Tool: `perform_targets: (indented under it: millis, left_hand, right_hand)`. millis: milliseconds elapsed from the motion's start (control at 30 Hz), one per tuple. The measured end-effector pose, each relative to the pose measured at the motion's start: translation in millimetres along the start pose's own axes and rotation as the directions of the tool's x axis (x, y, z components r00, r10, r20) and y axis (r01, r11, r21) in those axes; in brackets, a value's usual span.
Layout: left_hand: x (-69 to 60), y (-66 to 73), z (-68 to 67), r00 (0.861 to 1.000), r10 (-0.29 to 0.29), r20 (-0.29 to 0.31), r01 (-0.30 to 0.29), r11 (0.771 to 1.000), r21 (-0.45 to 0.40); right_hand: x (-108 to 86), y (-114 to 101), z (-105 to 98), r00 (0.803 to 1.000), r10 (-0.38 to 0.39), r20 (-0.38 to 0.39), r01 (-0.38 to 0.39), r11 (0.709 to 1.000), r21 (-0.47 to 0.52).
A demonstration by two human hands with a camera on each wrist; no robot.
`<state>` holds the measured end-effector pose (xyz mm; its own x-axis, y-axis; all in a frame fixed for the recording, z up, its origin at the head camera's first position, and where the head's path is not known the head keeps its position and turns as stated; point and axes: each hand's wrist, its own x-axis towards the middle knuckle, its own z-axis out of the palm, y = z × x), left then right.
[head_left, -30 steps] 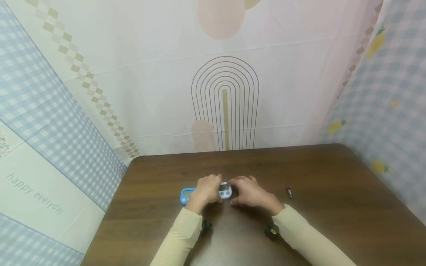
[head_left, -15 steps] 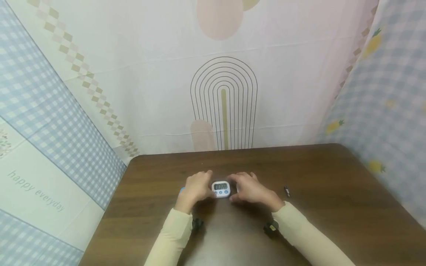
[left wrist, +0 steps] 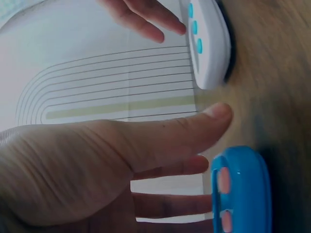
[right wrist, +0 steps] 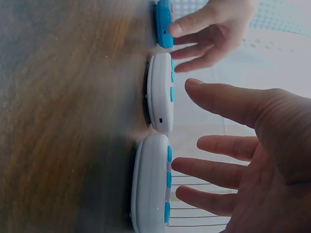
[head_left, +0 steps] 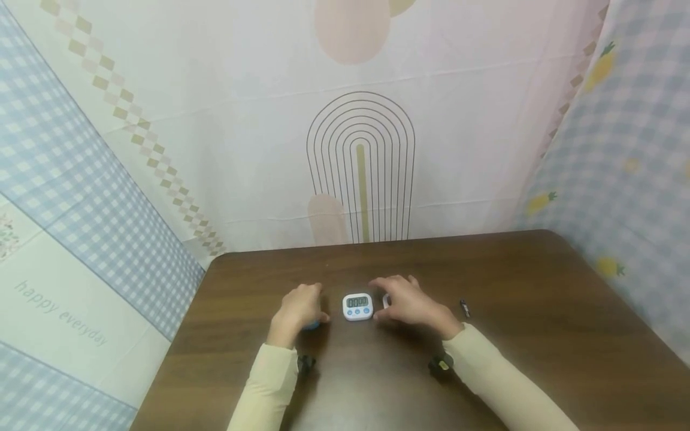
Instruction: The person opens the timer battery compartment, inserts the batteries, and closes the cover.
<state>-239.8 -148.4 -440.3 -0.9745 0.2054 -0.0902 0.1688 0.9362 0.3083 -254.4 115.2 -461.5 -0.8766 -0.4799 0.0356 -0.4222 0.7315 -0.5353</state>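
Note:
A white digital timer [head_left: 358, 306] with blue buttons lies face up on the table between my two hands. My left hand [head_left: 298, 308] hovers over a blue timer [left wrist: 248, 189], mostly covered by it in the head view. Its thumb is stretched out above the table, apart from the white timer; whether a fingertip touches the blue timer, I cannot tell. My right hand [head_left: 409, 304] is spread with straight fingers over a second white timer [right wrist: 151, 184], of which only an edge shows in the head view. In the right wrist view the three timers stand in a row.
A small dark and silver stick-like object [head_left: 465, 308] lies on the brown table [head_left: 372, 383] to the right of my right hand. A printed cloth [head_left: 259, 149] hangs behind the table's far edge, with checked cloths at both sides.
My left hand has moved left, off the middle white timer and over the blue one. The middle timer is uncovered. My right hand has barely moved; a white timer's edge shows beneath it.

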Motion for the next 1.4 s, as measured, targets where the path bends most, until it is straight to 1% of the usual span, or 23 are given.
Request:
perform_targets:
  millis: [133,233,367,467,633,700,800,933,1067,1233,1300,1400]
  left_hand:
    - [1.7,-1.8,3.7,1.000,-0.009,0.019,0.010,1.000,-0.014]
    - [3.3,-1.8,5.9,1.000,-0.006,0.022,0.006,1.000,-0.002]
    - [3.8,-1.7,7.9,0.999,-0.017,0.031,0.017,1.000,0.012]
    - [4.3,-1.5,8.0,1.000,-0.018,0.024,0.017,0.999,0.041]
    - [4.8,0.1,5.4,1.000,-0.008,-0.006,0.009,0.996,0.084]
    - [4.5,1.8,3.8,1.000,0.006,-0.023,-0.004,0.998,0.067]
    - [4.7,5.2,1.8,0.998,0.049,-0.049,-0.049,0.999,-0.006]
    - [5.5,13.6,-0.4,0.986,0.125,-0.109,-0.136,0.985,-0.105]
    - [5.0,25.1,-0.5,0.970,0.174,-0.169,-0.200,0.968,-0.149]
    - [4.2,37.8,3.0,0.961,0.189,-0.202,-0.226,0.958,-0.179]
    - [3.8,42.3,4.2,0.955,0.194,-0.223,-0.239,0.952,-0.193]
    - [3.1,48.9,6.0,0.937,0.209,-0.279,-0.272,0.939,-0.212]
  right_hand:
    - [0.1,1,0,1.000,0.010,0.009,-0.010,1.000,0.006]
    - [0.0,2,0,1.000,0.013,0.009,-0.013,1.000,0.012]
    - [0.0,2,0,1.000,0.006,0.008,-0.006,1.000,0.016]
    - [0.7,1,0,1.000,0.004,0.006,-0.004,1.000,0.018]
    - [1.8,0,-2,1.000,0.011,0.003,-0.011,1.000,0.019]
    - [2.2,-1,-2,1.000,0.013,0.003,-0.013,1.000,0.016]
    - [2.6,-1,-2,1.000,0.011,0.001,-0.011,1.000,0.017]
    - [3.3,0,-2,1.000,-0.013,-0.017,0.014,0.999,0.035]
    - [4.3,0,-2,0.998,-0.046,-0.038,0.049,0.996,0.077]
    - [4.9,0,-2,0.994,-0.085,-0.064,0.092,0.987,0.128]
    - [5.2,0,-2,0.991,-0.104,-0.084,0.115,0.983,0.145]
    - [5.8,1,-4,0.984,-0.130,-0.118,0.150,0.970,0.190]
